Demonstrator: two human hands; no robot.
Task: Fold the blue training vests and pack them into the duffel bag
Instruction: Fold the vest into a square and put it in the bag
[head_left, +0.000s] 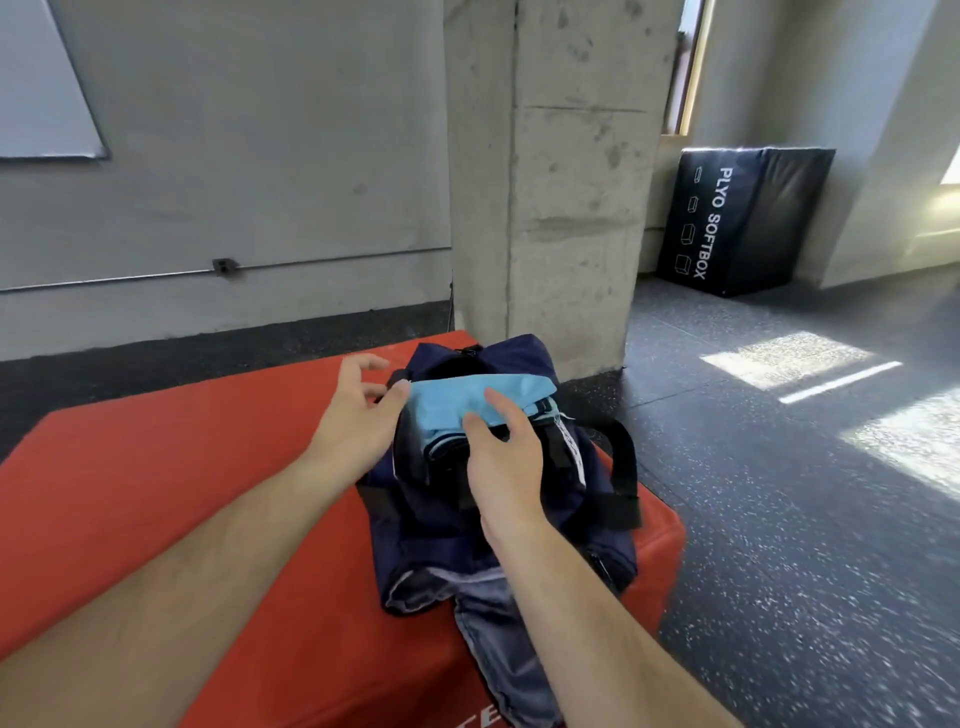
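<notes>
Folded blue vests (483, 397) sit half-proud in the mouth of the duffel bag (431, 525). Left hand (356, 415) is spread at the stack's end and right hand (506, 467) rests loose fingers on top, neither gripping. Imo one uneven shove and the folds splay.

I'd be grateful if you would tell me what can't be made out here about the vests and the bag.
- Head view: number of vests; only folded edges show, the right hand and bag rim cover the rest.
- Bag interior: dark, blocked by the vests.
- Lettering on the red box: cut off by the bottom edge.
- White tag on the bag: blurred, unreadable.
</notes>
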